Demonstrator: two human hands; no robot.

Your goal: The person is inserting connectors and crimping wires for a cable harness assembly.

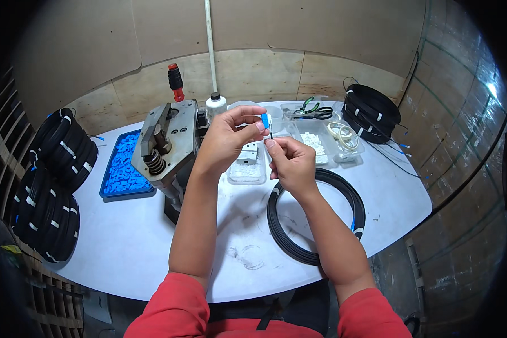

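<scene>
Over the middle of the table, my left hand (226,139) pinches a small blue fibre connector housing (265,120) between thumb and fingers. Just below and to its right, my right hand (293,164) is closed on the end of a thin black cable (271,135). A white tip from this cable stands right beside the blue housing; whether it is inside cannot be made out. Under my right forearm lies a coil of black cable (275,226) with white ties and a blue connector on its right side.
A metal hand press (180,121) stands left of my arms, beside a tray (128,195) of blue connector pieces. Black cable coils (42,211) are stacked at the left; another coil stack (372,112) sits back right. Behind my hands are clear bins (352,160), pliers (312,114) and a white bottle (216,104).
</scene>
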